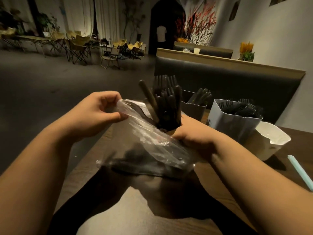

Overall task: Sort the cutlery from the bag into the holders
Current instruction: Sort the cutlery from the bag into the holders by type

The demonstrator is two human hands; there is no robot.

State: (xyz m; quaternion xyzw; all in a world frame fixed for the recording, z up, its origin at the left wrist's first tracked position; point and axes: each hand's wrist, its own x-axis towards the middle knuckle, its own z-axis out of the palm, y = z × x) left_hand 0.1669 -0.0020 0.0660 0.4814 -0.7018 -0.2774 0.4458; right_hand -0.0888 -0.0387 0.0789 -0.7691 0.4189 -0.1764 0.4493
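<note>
Holding the clear bag [152, 150] over the counter [211, 175], we pinch its open lip with the left hand [100, 109], thumb and fingers closed on the film. The right hand [191, 133] is wrapped tight round the lower ends of a bunch of black cutlery [166, 106] that stands up out of the fist, right at the bag's mouth. More dark pieces [135, 155] lie in the bottom of the bag, blurred through the plastic.

Several things could go wrong, as we judge it. The bunch looks mixed, with fork tines and rounded ends both showing, so dropping it whole into one holder would undo the sorting. One piece leans out to the left and could slip free if we loosen the grip. The film seems caught against the right hand, so lifting may drag the bag and spill what remains.

Beyond the bunch stand the grey holder [193, 109], the white holder full of forks [232, 122] and the empty white holder [271, 141], set close together. A careless reach could knock one over.
</note>
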